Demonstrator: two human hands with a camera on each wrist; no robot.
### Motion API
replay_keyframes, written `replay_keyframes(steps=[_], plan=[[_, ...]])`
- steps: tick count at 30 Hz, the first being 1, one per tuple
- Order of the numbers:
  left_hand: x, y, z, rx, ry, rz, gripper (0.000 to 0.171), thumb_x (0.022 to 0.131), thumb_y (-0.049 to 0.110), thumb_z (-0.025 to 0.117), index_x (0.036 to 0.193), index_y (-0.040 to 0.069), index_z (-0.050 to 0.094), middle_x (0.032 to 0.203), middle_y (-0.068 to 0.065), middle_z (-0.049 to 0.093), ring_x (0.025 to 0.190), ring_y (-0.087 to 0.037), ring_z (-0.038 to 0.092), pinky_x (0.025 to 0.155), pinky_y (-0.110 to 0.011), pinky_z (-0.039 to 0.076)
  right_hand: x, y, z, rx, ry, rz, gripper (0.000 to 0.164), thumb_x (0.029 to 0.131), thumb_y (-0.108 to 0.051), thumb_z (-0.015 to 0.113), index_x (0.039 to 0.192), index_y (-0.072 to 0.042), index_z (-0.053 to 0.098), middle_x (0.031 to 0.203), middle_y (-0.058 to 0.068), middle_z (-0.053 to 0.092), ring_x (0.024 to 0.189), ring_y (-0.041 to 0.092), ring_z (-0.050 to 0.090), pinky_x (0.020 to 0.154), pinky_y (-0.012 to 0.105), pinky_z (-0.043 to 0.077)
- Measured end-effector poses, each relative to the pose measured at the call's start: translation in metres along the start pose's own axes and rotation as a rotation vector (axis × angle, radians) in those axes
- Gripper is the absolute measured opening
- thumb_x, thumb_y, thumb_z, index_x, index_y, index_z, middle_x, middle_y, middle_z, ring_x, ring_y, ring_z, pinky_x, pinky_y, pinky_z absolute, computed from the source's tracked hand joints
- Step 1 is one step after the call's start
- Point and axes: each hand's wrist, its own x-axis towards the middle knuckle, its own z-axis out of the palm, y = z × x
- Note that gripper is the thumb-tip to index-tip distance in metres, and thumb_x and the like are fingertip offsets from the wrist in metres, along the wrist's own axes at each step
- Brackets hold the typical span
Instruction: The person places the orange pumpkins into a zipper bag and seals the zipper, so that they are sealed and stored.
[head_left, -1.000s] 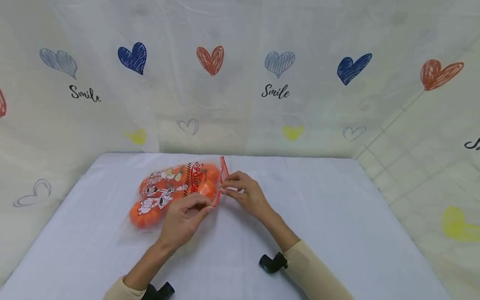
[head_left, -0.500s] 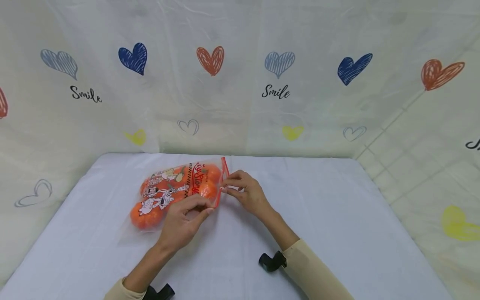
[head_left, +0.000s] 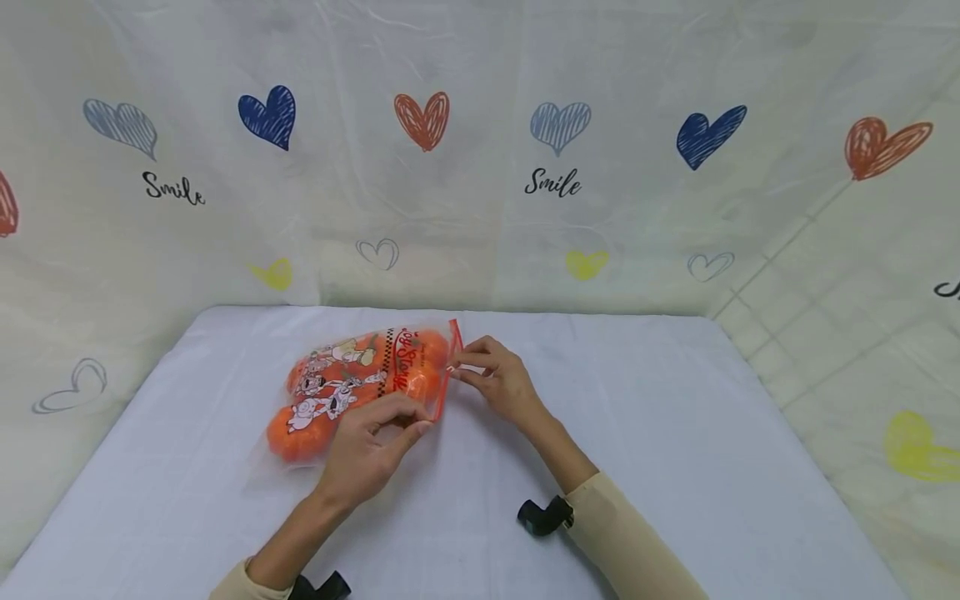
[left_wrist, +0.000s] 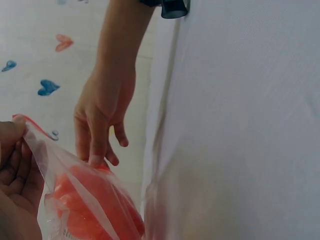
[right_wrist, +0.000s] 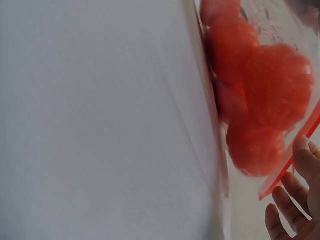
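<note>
A clear zip bag (head_left: 352, 385) with cartoon figures and red lettering lies on the white cloth, filled with several round orange fruits (right_wrist: 275, 85) that look like mandarins. Its red zip strip (head_left: 456, 333) runs along the right end. At the near corner of that strip, my left hand (head_left: 371, 450) pinches the bag's edge between thumb and fingers. Farther up the strip, my right hand (head_left: 502, 383) pinches it near the middle, its other fingers spread apart in the right wrist view. A small pale bit shows at the right fingertips; whether it is a slider I cannot tell.
White cloth (head_left: 637, 433) covers the table, with its far edge just behind the bag. Behind it hangs a pale curtain (head_left: 480, 208) printed with hearts and "Smile". A black wrist camera (head_left: 543, 517) sits at the right sleeve.
The bag and both hands have shifted slightly to the right. My right fingertips have moved a little up the zip strip, away from my left hand, which keeps its pinch on the corner.
</note>
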Motion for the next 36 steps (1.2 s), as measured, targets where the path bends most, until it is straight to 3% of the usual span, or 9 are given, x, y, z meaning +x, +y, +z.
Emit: replay_keyframes(steps=[7, 13, 18, 27, 36], plan=[[-0.002, 0.004, 0.0, -0.026, -0.022, -0.001, 0.012, 0.094, 0.01, 0.077, 0.098, 0.022, 0.077, 0.093, -0.005, 0.077, 0.083, -0.008, 0.066, 0.079, -0.02, 0.056, 0.002, 0.005, -0.003, 0.006, 0.01, 0.029, 0.018, 0.087, -0.015, 0.083, 0.106, -0.014, 0.083, 0.109, 0.005, 0.07, 0.101, 0.026, 0.067, 0.075, 0.024, 0.051], [-0.003, 0.006, 0.0, -0.03, -0.028, -0.003, 0.011, 0.094, 0.012, 0.076, 0.099, 0.021, 0.077, 0.095, 0.0, 0.077, 0.086, -0.009, 0.067, 0.081, -0.02, 0.056, 0.005, 0.008, -0.005, 0.009, 0.006, 0.052, 0.017, 0.088, -0.015, 0.082, 0.105, -0.015, 0.083, 0.11, 0.005, 0.069, 0.103, 0.028, 0.066, 0.075, 0.026, 0.05], [-0.005, 0.008, -0.001, -0.017, -0.029, -0.024, 0.009, 0.095, 0.016, 0.076, 0.1, 0.023, 0.077, 0.096, 0.008, 0.076, 0.086, -0.008, 0.067, 0.081, -0.02, 0.056, 0.007, 0.01, -0.005, -0.001, -0.006, 0.071, 0.017, 0.089, -0.018, 0.082, 0.106, -0.016, 0.083, 0.112, 0.004, 0.069, 0.103, 0.022, 0.064, 0.076, 0.026, 0.05], [-0.006, 0.008, -0.001, -0.033, -0.039, 0.0, 0.011, 0.094, 0.013, 0.077, 0.1, 0.022, 0.077, 0.094, -0.001, 0.077, 0.086, -0.009, 0.067, 0.081, -0.02, 0.056, 0.01, 0.014, -0.006, -0.015, -0.006, 0.068, 0.019, 0.088, -0.015, 0.083, 0.106, -0.016, 0.083, 0.113, 0.006, 0.069, 0.103, 0.022, 0.064, 0.075, 0.025, 0.049], [-0.008, 0.011, -0.002, -0.038, -0.072, -0.015, 0.011, 0.094, 0.014, 0.078, 0.099, 0.023, 0.076, 0.096, 0.006, 0.076, 0.087, -0.008, 0.068, 0.08, -0.02, 0.057, 0.012, 0.019, -0.006, 0.0, 0.009, 0.083, 0.02, 0.087, -0.017, 0.084, 0.107, -0.016, 0.083, 0.112, 0.008, 0.068, 0.103, 0.022, 0.064, 0.075, 0.025, 0.048]])
